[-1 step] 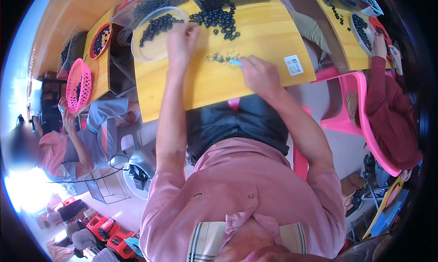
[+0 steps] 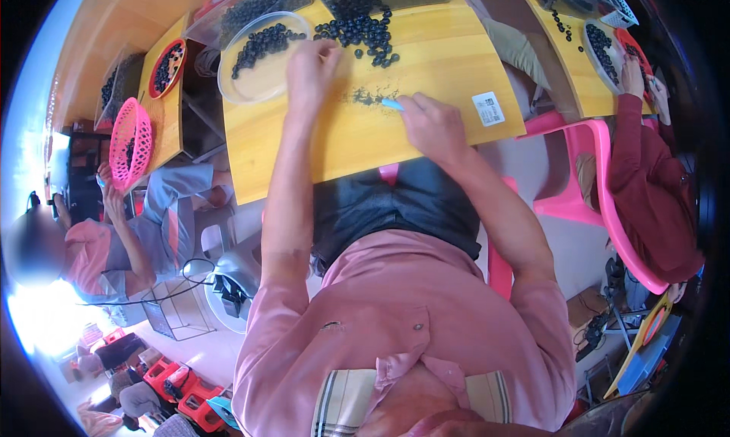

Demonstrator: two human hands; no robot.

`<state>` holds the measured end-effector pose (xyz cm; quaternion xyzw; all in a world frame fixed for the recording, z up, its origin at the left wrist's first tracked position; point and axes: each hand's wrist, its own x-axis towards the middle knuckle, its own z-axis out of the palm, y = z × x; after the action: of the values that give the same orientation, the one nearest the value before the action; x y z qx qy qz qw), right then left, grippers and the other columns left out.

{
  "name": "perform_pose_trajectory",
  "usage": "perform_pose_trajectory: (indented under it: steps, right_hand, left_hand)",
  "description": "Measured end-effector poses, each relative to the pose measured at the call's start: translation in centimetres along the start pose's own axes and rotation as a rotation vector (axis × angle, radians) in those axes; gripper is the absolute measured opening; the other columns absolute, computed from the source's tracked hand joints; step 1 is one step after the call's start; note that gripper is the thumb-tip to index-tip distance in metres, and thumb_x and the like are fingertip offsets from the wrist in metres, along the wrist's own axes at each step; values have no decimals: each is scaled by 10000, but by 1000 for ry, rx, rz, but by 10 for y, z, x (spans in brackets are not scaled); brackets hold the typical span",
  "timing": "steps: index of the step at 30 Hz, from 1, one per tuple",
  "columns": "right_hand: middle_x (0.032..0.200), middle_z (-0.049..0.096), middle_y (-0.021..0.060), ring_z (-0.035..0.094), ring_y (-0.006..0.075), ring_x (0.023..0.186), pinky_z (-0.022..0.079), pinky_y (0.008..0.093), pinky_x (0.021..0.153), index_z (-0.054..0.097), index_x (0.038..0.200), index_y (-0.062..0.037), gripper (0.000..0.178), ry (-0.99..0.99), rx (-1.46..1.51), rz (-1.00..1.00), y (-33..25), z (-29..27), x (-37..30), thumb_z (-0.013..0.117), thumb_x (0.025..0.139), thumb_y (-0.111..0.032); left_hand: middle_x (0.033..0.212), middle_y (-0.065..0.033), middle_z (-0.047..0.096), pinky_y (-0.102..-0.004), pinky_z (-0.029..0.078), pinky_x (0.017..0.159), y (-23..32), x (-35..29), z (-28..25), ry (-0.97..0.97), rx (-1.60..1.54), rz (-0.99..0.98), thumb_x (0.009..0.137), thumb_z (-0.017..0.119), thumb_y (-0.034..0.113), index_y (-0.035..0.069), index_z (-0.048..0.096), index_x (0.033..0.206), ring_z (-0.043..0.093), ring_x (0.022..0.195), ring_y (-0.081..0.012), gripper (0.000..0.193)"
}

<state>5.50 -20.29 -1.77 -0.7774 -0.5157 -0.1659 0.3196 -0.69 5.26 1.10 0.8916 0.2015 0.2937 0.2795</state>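
Up on its wearer, the camera stares steeply down, nearest the pink shirt (image 2: 456, 346) at lower centre. Beyond, the left hand (image 2: 310, 76) and right hand (image 2: 433, 127) fall above mid-frame, with the yellow table (image 2: 449, 57). The fisheye sweeps in a second table (image 2: 166, 121) at upper left and a third table (image 2: 585, 88) at upper right.

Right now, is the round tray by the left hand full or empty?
Partly full: the tray holds dark balls, its near part bare.
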Motion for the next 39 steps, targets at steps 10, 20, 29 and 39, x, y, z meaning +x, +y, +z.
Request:
perform_pose_trajectory:
  steps: [10,20,29,39]
  right_hand:
    - [801,642,77,712,258,730,575,391,626,692,969,-67,101,4,-21,5,1,-1,0,652,879,-90]
    - [799,643,80,715,265,731,575,398,621,699,972,-65,93,-4,-16,9,2,2,-2,660,892,-94]
    - [783,627,74,709,258,711,565,398,595,704,986,-67,92,1,-43,9,1,2,-1,690,909,-115]
    - [765,598,52,685,216,686,542,366,568,690,981,-75,95,58,-52,-77,0,1,0,700,916,-143]
  left_hand:
    - [960,-216,738,-442,566,807,7,7,46,-101,93,-4,877,776,149,-5,789,1023,731,878,-367,213]
    - [893,-49,740,-268,547,746,11,-26,31,-112,-298,-264,896,812,73,-12,772,1115,677,794,-113,239]
    - [1016,-53,689,-261,540,814,45,-100,28,61,-613,-314,893,802,10,-15,747,1137,655,894,-116,252]
    - [1026,-46,707,-247,554,843,50,-113,34,25,-522,-258,922,758,-34,-14,692,1229,663,913,-98,314]
